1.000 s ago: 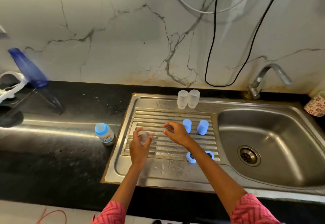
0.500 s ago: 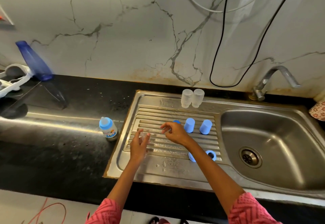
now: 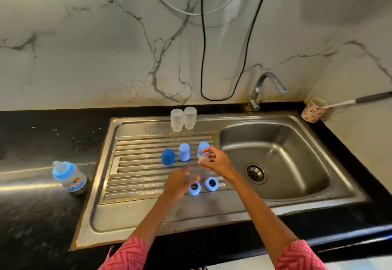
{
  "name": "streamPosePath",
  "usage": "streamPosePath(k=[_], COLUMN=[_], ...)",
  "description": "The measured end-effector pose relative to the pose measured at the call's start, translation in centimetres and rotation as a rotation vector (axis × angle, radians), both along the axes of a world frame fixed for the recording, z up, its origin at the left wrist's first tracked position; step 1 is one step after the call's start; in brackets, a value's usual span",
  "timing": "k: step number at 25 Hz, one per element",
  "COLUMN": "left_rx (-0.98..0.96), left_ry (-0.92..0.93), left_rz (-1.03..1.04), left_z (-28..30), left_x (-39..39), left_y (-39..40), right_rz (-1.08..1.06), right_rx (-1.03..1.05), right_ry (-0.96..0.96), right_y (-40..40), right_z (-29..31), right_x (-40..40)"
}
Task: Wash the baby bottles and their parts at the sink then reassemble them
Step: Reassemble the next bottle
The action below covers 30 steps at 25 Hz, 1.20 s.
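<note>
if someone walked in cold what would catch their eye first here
Probably the blue parts scattered over the steel drainboard: three caps standing in a row and two rings lying nearer the front edge. Over them, the right hand pinches a small clear piece, with the blurred left hand beside it. Two clear bottles stand upside down at the back, and an assembled bottle stands on the dark counter to the left.

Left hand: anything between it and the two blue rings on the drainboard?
Nothing visible. The left hand hovers, blurred, just left of the near blue ring, with the second ring right beside that one. The right hand is farther back by a blue cap, pinching a small clear part.
</note>
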<state>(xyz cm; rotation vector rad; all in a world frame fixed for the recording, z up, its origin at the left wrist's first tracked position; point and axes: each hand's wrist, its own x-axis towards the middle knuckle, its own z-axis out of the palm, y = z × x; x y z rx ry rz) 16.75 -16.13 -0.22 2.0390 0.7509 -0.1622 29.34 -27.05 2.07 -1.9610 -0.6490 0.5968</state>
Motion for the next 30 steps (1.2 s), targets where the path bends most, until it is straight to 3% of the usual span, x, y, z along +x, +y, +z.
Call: streamPosePath(k=[2,6,7,8,11,13,15,19,24,30], left_rx=[0.274,0.466,0.377,0.158,-0.646,-0.853,-0.926,-0.850,-0.835,-0.782], left_ry=[0.155,0.095,0.033,-0.085,-0.384,-0.470,-0.524,-0.565,-0.599,-0.655], left_rz=[-0.260,-0.204,-0.109,0.061,0.523,0.634,0.660,0.658,0.709,0.584], left_z=[-1.5,-1.8,-1.7,-1.3,0.9,2.6,4.1,6.6,7.0,6.8], left_x=[0.4,1.0,1.0,1.0,1.3,1.7,2.1,3.0,3.3,4.0], left_y=[-0.7,-1.7,-1.4,-0.8,0.9,1.8,1.9,0.4,-0.5,-1.4], right_rz=[-0.086,-0.028,-0.026,-0.024,0.052,0.139,0.226,0.276,0.163,0.091], right_rx=[-0.007,0.049,0.106,0.182,0.347,0.369,0.321,0.181,0.334,0.316], right_ry=[0.031,0.088,0.126,0.176,0.299,0.345,0.347,0.149,0.235,0.047], right_y=[-1.6,-2.8,-2.8,-2.7,-1.6,0.0,1.5,3.2,2.2,2.4], right_z=[-0.3,0.4,0.8,1.2,3.3,5.3,7.1,7.2,6.5,6.3], right_x=[1.4,3.0,3.3,3.5,3.8,4.0,4.0,2.6,2.2,1.7])
